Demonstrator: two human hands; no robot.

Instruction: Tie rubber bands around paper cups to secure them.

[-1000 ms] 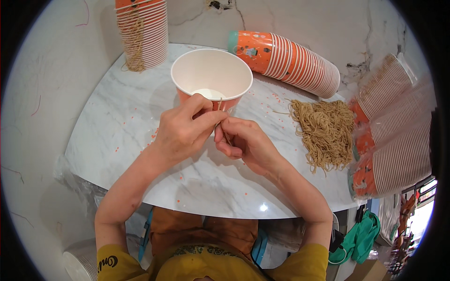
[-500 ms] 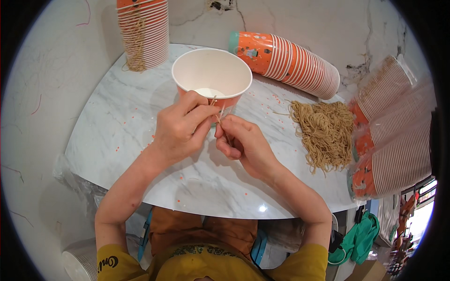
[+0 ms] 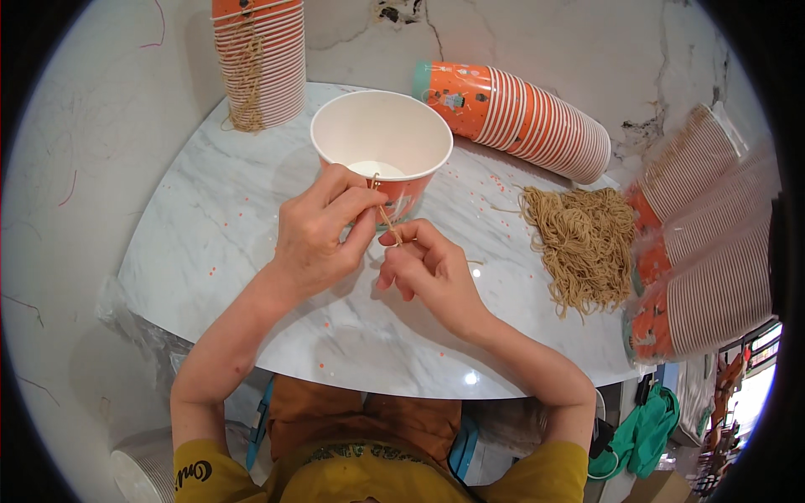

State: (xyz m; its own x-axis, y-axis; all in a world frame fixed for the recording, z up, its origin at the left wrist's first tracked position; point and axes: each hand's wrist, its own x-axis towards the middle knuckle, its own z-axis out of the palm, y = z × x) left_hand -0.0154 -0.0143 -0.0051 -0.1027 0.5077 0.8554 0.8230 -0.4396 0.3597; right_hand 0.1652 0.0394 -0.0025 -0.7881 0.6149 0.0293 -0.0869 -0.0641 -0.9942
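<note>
A thin tan string runs taut beside the orange paper cup, pinched between left hand and right hand.

Both hands pinched, fingertips close together.
Left hand curls, thumb against forefinger; right hand sits just beside it, fingers bent inward, both forearms angling back toward the body.

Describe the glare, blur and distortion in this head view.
Head view: fisheye bends the table edge, black corners frame it; a small glare spot sits near the front rim; cup stacks at right smear toward the edge; hands and cup are sharp, evenly lit.
</note>
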